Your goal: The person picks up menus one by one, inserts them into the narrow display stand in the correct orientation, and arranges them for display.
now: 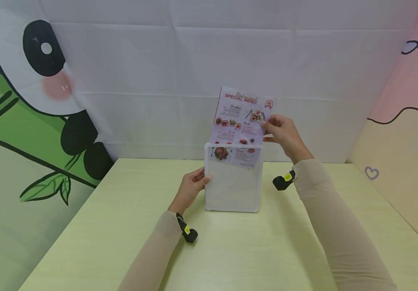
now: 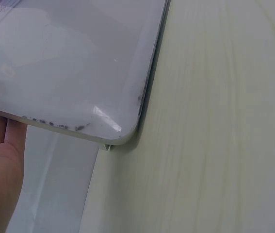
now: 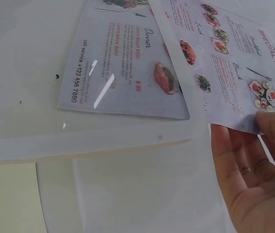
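A white-rimmed display frame with a clear front (image 1: 233, 190) stands upright on the table. My left hand (image 1: 191, 186) grips its left edge, thumb on the front and fingers behind, as the left wrist view also shows. Between thumb and fingers, my right hand (image 1: 281, 132) pinches the right edge of a printed restaurant menu (image 1: 239, 119). The menu's lower part lies inside the frame, visible through the clear front, while its larger upper part sticks out above the top rim, slightly tilted. In the right wrist view the menu's bottom edge (image 3: 122, 112) shows behind the clear sheet.
The pale wood-patterned table (image 1: 121, 226) spreads around the frame. A white cloth backdrop (image 1: 140, 81) hangs behind it. Cartoon-printed panels (image 1: 45, 153) stand at the left and right. Each wrist wears a small black camera (image 1: 283, 181).
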The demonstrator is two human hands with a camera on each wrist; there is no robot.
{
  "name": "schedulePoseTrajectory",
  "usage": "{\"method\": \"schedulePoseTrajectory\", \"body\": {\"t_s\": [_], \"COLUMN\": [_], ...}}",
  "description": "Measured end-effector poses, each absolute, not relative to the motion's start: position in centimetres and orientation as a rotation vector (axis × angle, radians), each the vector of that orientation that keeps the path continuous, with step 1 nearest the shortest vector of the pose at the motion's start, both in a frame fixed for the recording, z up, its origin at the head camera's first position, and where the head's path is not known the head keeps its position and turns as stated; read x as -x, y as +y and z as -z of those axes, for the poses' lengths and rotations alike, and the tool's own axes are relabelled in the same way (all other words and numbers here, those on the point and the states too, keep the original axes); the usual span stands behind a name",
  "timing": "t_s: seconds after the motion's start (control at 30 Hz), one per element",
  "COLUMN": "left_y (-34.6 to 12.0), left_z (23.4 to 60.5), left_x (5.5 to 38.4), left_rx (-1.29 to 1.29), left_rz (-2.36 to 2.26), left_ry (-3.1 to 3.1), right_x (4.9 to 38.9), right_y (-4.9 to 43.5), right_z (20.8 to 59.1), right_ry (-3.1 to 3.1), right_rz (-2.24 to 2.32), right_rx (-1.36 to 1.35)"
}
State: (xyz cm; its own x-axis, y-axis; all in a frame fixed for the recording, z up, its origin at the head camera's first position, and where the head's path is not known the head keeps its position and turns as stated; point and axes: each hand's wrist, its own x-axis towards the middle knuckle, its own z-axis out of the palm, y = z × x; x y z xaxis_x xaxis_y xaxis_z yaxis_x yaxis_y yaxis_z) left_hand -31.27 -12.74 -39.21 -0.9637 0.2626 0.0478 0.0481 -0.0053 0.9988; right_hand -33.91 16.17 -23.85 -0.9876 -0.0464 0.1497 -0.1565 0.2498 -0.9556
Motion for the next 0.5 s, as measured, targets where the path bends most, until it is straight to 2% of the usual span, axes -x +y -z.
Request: {"method": "schedulePoseTrajectory", "body": {"t_s": [0.17, 0.5], "left_y": [-12.8, -12.5], "left_z": [40.7, 41.0], "left_x": [32.5, 32.5], "left_rx": [-0.324, -0.32], "left_rz": [-2.113, -2.155], "left_ry": [2.088, 2.104], "right_x": [34.0, 33.9], "right_y": [16.1, 15.9], "right_z": [23.9, 23.8], "right_ry": [-2.418, -2.406], "right_rz": [-1.848, -1.843], "right_rx": [-0.174, -0.131]}}
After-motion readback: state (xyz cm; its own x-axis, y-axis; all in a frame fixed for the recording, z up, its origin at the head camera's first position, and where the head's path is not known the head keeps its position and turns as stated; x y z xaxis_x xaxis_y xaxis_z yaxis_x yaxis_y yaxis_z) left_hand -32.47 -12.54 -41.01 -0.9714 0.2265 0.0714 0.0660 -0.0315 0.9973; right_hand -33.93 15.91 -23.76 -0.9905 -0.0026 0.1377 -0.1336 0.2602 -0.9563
